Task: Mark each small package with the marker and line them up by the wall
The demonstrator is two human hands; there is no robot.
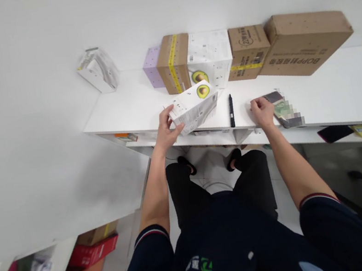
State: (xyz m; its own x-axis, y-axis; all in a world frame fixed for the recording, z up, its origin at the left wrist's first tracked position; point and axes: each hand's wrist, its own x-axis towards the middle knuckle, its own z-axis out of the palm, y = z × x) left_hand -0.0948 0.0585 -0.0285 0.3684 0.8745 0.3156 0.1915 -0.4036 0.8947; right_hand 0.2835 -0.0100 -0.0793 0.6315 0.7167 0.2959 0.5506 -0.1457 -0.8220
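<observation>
While a white carton [103, 72] is standing at the back left corner of the worktop [127, 110], a lilac box [153, 68] is starting a row along the back edge, with a yellow-taped carton [182, 62] standing right beside it. Nearer the front edge, left of its middle, the left grip [166, 131] is pinching the left end of a white avocado box [193, 105], thumb on the near side, fingers over the far side; this box is tilting, its lower corner reaching the front edge. Behind it, a second avocado box [210, 51] is standing in the row. To the right, a black marker [231, 111] is lying with one end towards the front edge, and a small brown carton [245, 44] is continuing the row. By the front edge, the right grip [263, 112] is curling its fingers inward at the left end of a flat, partly blurred item [279, 108]; whether it is pinching that, I cannot tell. Towards the back right, a large brown carton [307, 40] is ending the row.
</observation>
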